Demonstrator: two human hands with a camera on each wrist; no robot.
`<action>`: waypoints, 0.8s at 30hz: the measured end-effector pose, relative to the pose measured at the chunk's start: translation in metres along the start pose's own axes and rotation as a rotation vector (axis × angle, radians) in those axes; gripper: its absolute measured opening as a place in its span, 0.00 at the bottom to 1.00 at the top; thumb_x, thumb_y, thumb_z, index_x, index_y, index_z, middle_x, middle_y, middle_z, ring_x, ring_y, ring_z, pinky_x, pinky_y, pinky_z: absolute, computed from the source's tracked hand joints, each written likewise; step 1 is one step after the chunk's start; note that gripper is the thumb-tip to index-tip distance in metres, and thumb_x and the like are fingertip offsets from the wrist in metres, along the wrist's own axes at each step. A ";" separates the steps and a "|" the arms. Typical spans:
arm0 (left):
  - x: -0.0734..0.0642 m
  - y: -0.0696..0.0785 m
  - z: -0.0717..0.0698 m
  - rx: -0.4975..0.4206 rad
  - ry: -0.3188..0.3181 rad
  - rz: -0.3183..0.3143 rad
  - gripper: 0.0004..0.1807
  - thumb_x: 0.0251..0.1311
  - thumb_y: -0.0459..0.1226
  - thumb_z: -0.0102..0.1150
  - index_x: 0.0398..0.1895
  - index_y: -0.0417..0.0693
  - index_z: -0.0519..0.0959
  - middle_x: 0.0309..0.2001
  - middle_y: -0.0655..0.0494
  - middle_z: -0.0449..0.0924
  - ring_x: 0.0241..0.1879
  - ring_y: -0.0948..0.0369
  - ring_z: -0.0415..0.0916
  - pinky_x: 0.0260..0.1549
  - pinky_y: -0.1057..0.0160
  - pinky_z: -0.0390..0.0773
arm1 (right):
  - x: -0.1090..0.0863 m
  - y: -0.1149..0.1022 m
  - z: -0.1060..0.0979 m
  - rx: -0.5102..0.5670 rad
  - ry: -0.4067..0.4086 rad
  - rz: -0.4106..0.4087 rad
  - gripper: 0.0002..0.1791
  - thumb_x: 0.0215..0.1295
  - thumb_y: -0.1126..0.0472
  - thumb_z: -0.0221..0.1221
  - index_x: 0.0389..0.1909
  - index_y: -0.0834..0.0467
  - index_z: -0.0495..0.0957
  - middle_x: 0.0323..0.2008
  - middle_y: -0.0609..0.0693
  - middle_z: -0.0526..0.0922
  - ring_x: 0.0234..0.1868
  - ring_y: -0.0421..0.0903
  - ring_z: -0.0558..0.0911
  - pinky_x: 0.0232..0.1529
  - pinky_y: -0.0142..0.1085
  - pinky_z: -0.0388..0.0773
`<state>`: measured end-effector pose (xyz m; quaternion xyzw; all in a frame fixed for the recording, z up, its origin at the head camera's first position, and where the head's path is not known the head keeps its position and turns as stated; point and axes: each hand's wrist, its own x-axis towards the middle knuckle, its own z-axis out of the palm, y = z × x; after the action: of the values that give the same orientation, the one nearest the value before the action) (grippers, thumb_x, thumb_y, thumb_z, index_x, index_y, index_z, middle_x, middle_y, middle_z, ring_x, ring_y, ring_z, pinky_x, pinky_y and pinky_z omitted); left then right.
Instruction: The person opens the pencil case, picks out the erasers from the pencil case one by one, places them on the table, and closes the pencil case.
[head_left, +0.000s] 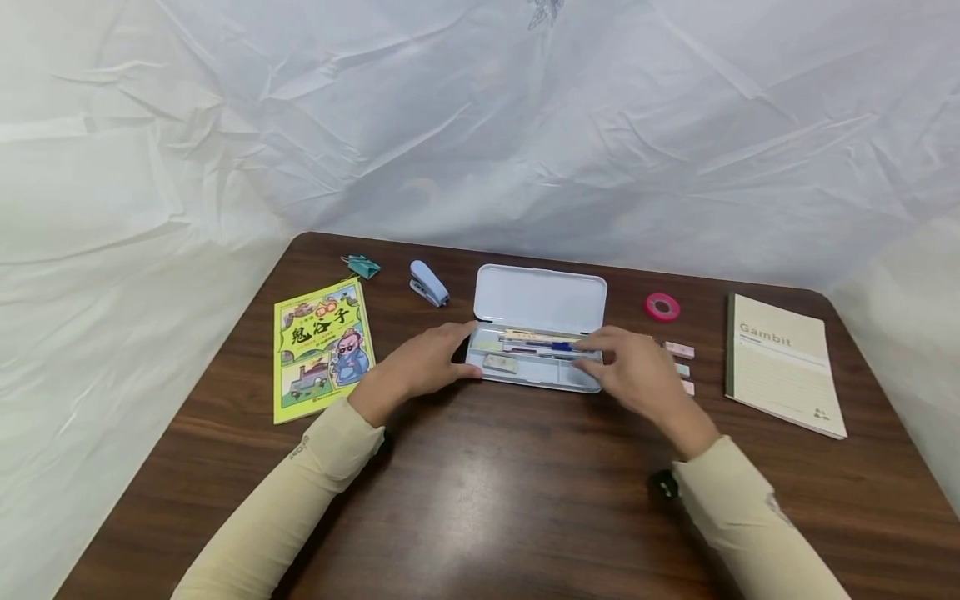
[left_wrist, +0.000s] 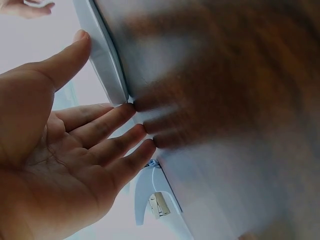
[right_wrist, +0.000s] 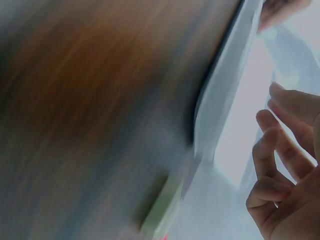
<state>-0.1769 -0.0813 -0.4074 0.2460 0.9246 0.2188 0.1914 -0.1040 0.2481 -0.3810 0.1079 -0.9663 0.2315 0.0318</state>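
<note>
A pale metal pencil case (head_left: 536,385) lies with its lid (head_left: 540,298) raised at the back. Several pens and pencils (head_left: 551,343) fill its rear compartment, and a small eraser (head_left: 500,363) sits in the front left one. At the case's left end is my left hand (head_left: 420,362); its thumb touches the front corner, its fingers stretch along the side, fairly straight in the left wrist view. My right hand (head_left: 633,371) hovers over the case's right end, fingers loosely bent, thumb and forefinger apart. In the right wrist view nothing shows between those fingers (right_wrist: 267,150).
Small erasers (head_left: 679,350) lie just right of the case, partly behind my right hand. Farther right are a pink tape roll (head_left: 663,307) and a notebook (head_left: 783,362). On the left are a yellow comic book (head_left: 322,350), a light blue stapler (head_left: 429,283) and a teal binder clip (head_left: 363,267).
</note>
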 end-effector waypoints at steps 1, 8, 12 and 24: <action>0.001 -0.001 0.000 -0.003 -0.004 -0.001 0.49 0.81 0.56 0.70 0.94 0.48 0.60 0.88 0.41 0.68 0.86 0.44 0.70 0.84 0.40 0.72 | 0.004 -0.007 0.005 0.007 0.000 -0.010 0.15 0.75 0.56 0.76 0.59 0.52 0.96 0.54 0.53 0.96 0.29 0.42 0.77 0.26 0.37 0.71; 0.016 -0.019 0.013 0.028 0.006 0.011 0.51 0.79 0.61 0.69 0.94 0.51 0.60 0.88 0.41 0.68 0.85 0.43 0.71 0.81 0.39 0.75 | 0.025 -0.034 0.036 0.003 -0.013 -0.038 0.12 0.75 0.54 0.76 0.56 0.48 0.97 0.52 0.48 0.97 0.42 0.50 0.93 0.36 0.48 0.86; 0.020 -0.025 0.017 0.018 0.014 0.023 0.52 0.78 0.61 0.70 0.94 0.52 0.60 0.88 0.43 0.69 0.84 0.44 0.73 0.80 0.39 0.76 | 0.030 -0.042 0.047 0.001 -0.018 -0.082 0.11 0.74 0.54 0.77 0.53 0.46 0.98 0.54 0.48 0.97 0.46 0.53 0.95 0.39 0.52 0.89; 0.006 -0.008 0.005 0.013 0.004 0.017 0.49 0.80 0.57 0.70 0.93 0.48 0.61 0.85 0.40 0.72 0.80 0.45 0.77 0.77 0.42 0.79 | 0.045 -0.072 0.063 -0.118 -0.157 -0.051 0.10 0.78 0.54 0.74 0.55 0.48 0.97 0.53 0.50 0.95 0.54 0.54 0.94 0.50 0.57 0.92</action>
<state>-0.1822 -0.0829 -0.4165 0.2546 0.9243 0.2150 0.1863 -0.1322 0.1487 -0.4003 0.1482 -0.9747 0.1643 -0.0321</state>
